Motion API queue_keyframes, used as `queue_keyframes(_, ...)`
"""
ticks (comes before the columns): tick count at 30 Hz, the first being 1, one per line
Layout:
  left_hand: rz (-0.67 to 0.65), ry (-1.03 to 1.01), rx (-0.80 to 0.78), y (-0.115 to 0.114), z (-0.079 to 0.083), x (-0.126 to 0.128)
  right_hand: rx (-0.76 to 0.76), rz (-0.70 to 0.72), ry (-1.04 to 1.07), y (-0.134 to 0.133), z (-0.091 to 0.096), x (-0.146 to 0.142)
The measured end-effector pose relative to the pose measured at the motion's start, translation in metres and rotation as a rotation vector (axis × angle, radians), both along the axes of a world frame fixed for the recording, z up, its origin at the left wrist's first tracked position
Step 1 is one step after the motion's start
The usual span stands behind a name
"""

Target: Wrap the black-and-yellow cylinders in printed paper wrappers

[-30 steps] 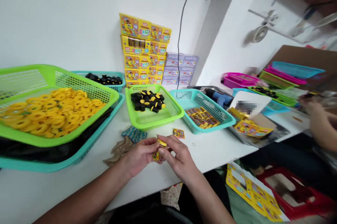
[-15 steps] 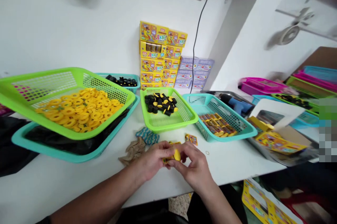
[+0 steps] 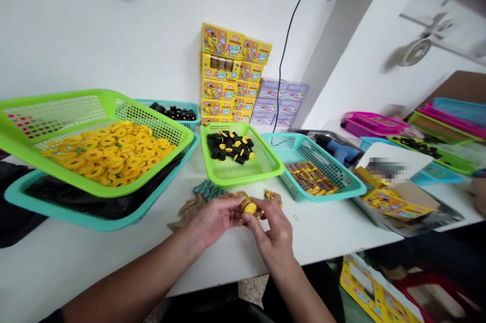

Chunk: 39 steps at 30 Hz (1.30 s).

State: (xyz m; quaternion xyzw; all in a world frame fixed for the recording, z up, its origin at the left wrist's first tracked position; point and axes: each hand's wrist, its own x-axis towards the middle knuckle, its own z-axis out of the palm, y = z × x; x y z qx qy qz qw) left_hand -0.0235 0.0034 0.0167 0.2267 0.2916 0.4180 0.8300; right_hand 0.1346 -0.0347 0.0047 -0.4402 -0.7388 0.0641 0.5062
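Your hands have edged up the bench [image 3: 334, 232] toward the small green basket [image 3: 261, 171] since the earlier frame. Your left hand [image 3: 214, 219] and right hand [image 3: 275, 234] meet near the bench's front edge. Both grips are closed on 1 yellow-capped piece [image 3: 249, 206], pinched between your fingertips, just left of a small printed card [image 3: 273, 196].

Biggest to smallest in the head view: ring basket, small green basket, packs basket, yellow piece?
1. The ring basket, also nearer.
2. The small green basket and packs basket look alike.
3. The yellow piece.
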Motion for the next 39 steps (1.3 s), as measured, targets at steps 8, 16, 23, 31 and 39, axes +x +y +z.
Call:
queue_keyframes(8, 0.108, 0.003, -0.135, 0.002, 0.003, 0.002, 0.067, -0.018, -0.226, 0.0, -0.006, -0.009)
queue_keyframes(16, 0.161, -0.05, -0.102, -0.003, -0.002, 0.009, 0.009, 0.023, -0.063, 0.004, -0.011, -0.007)
queue_keyframes(23, 0.115, -0.052, -0.111, -0.004, -0.01, 0.007, 0.059, 0.021, -0.057, 0.002, -0.009, -0.004)
queue_keyframes(31, 0.103, -0.082, -0.12, -0.006, -0.008, 0.008, 0.051, 0.03, 0.04, 0.005, -0.015, -0.006)
queue_keyframes(39, 0.058, -0.058, -0.121, -0.007, -0.008, 0.009, 0.197, 0.045, -0.14, 0.007, -0.018, 0.003)
